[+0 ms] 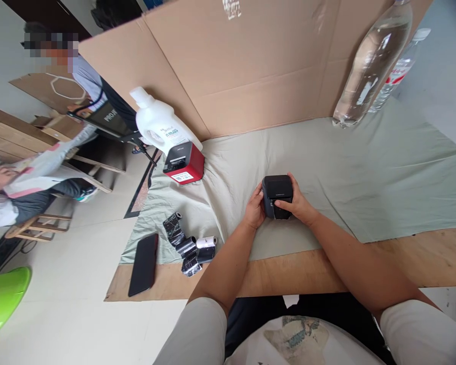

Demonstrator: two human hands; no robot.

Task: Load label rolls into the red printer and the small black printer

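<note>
Head view: left hand [254, 209] and right hand [296, 204] both grip a black box [276, 195] on grey-green cloth [365, 172] over a wooden board [289, 271]; cardboard wall [258, 66] beyond the hands, pale tiled floor [72, 304] left of them

Hidden, cropped and unreadable parts

The small black box [276, 195] is covered on its left side by the left hand [254, 209] and along its front by the right hand [295, 203], so its lower face cannot be seen. The clear bottle [370, 66] loses its cap to the top edge. The green object [2, 299] is cut by the left edge. Print on the white jug [157, 121] and the red printer [184, 163] label is too small to read.
</note>
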